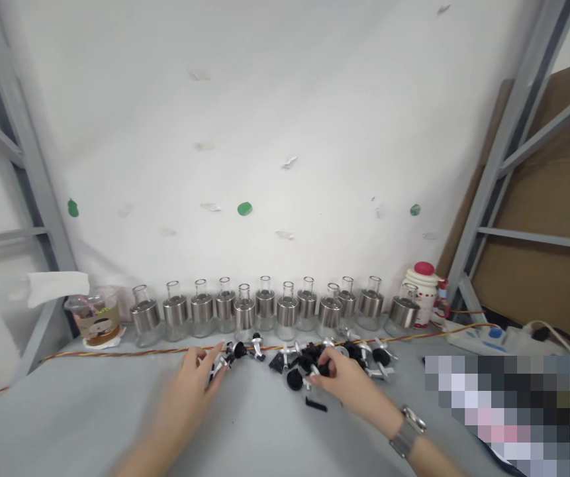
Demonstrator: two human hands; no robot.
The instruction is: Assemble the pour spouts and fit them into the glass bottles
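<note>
My left hand [192, 381] is at the left end of a scatter of small parts, thumb and forefinger closed around a small black-and-silver piece [221, 363]; blur hides its exact shape. Another black-and-silver piece [257, 344] lies just right of those fingers. My right hand [347, 381], with a watch on the wrist, reaches into the main pile of black-and-silver pieces [364, 351]. Its thumb and fingertips pinch a small black-and-silver piece [315, 371], partly hidden by the fingers. Nearby lie a round black cap [294, 379] and a short black strip [316, 404].
Several glass bottles with metal sleeves [201, 308] stand uncapped along the wall. A twisted cable [140, 352] crosses the grey table [91, 411]. A plastic drink cup [96, 321] is at left; a red-lidded bottle [422, 291] and a power strip [478, 339] are at right.
</note>
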